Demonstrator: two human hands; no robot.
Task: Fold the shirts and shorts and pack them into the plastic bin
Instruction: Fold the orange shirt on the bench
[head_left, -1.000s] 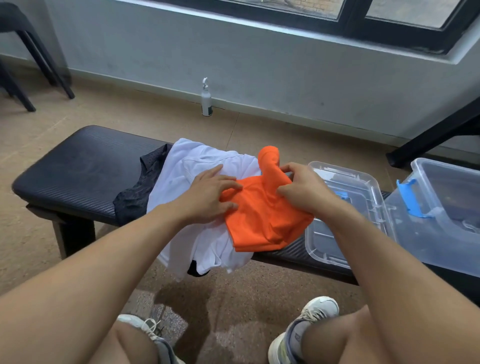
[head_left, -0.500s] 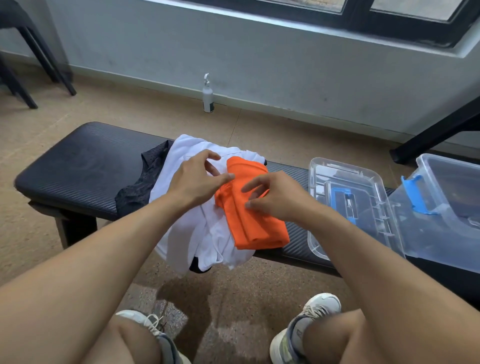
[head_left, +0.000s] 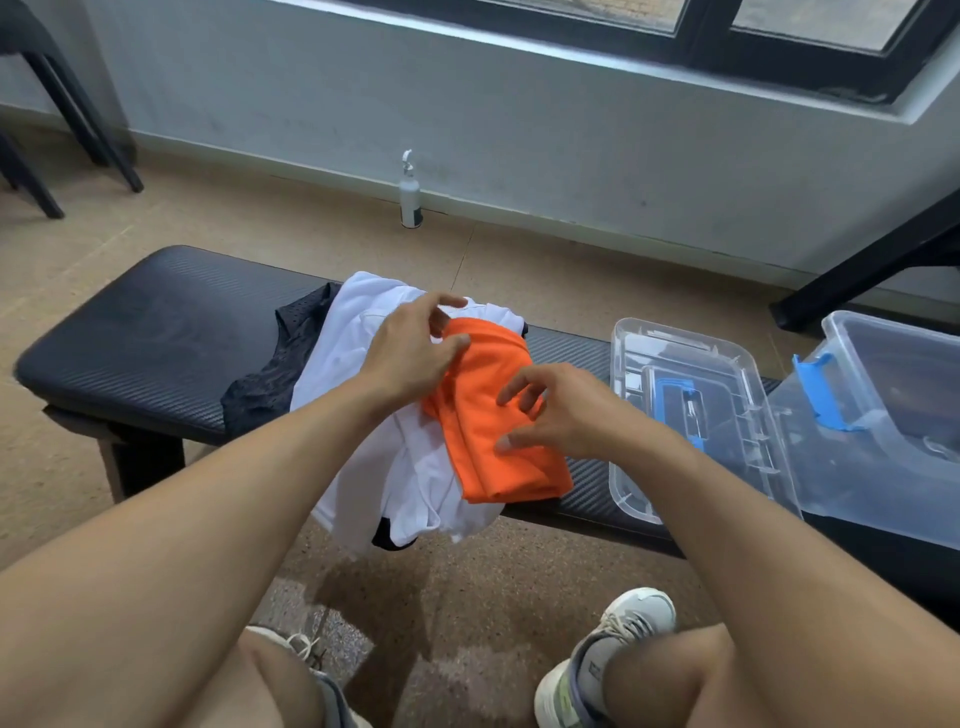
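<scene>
My left hand (head_left: 410, 358) pinches the orange garment (head_left: 498, 421) at its far end, I think; my right hand (head_left: 558, 410) hovers loosely spread above it. Release carelessly and the fold springs open before reaching the plastic bin (head_left: 893, 415) to my right.

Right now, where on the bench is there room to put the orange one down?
Bare patch: the bench left end, from its rounded edge to the black mesh garment. Crowded: the white garment fills the middle, and the clear lid and plastic bin fill the right.
</scene>
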